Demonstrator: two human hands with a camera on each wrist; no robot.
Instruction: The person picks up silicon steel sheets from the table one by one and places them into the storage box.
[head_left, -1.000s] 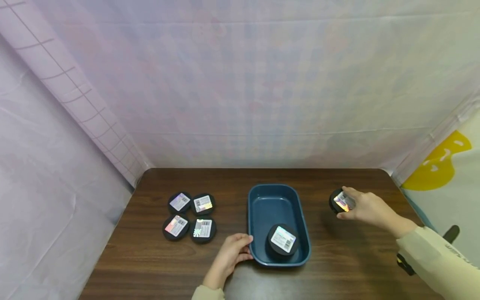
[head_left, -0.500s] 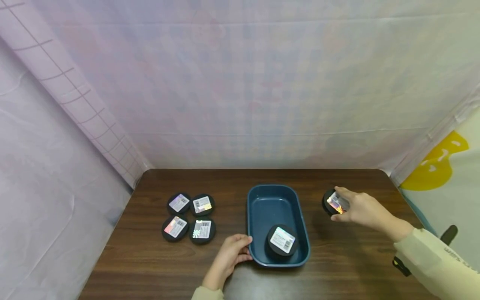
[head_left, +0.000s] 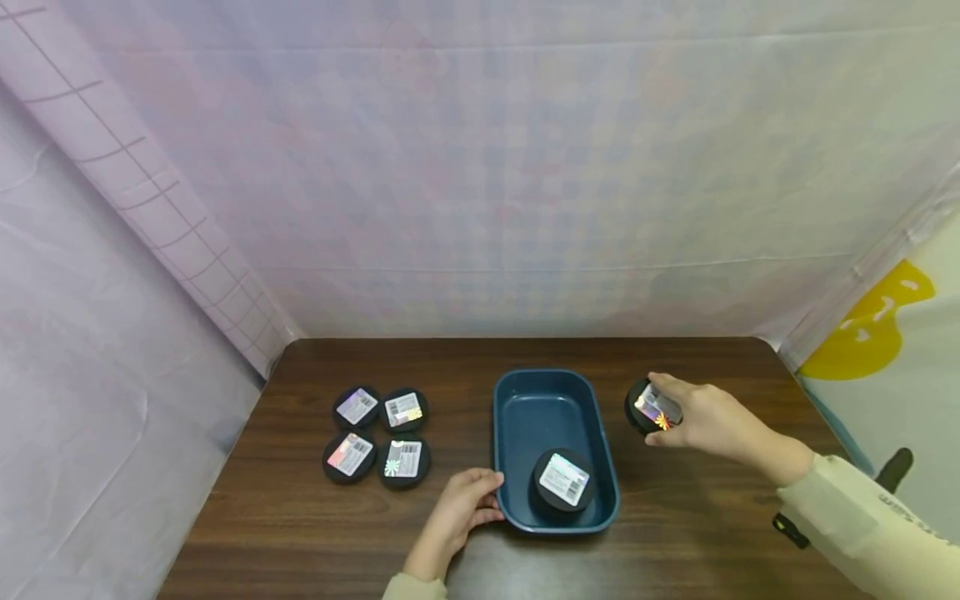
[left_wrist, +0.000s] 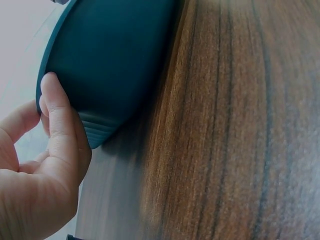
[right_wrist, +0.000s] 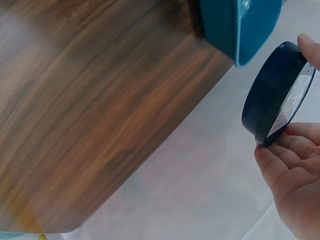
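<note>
A dark blue rectangular tray stands on the brown table. Inside its near end lies a round black container with a white label on top. My left hand grips the tray's rim at the near left corner; the left wrist view shows fingers against the outer wall and the thumb at the rim. To the right of the tray, my right hand holds another round black container by its edges, label up. In the right wrist view this labelled container is tilted, apart from the tray.
Several similar black containers sit in a close group on the left of the table. A pale patterned curtain hangs behind the table's far edge. A small black object with a yellow mark shows by the right sleeve.
My right hand has moved left with the black container, closer to the tray. The left hand stays on the tray's rim, and the tray has hardly moved.
</note>
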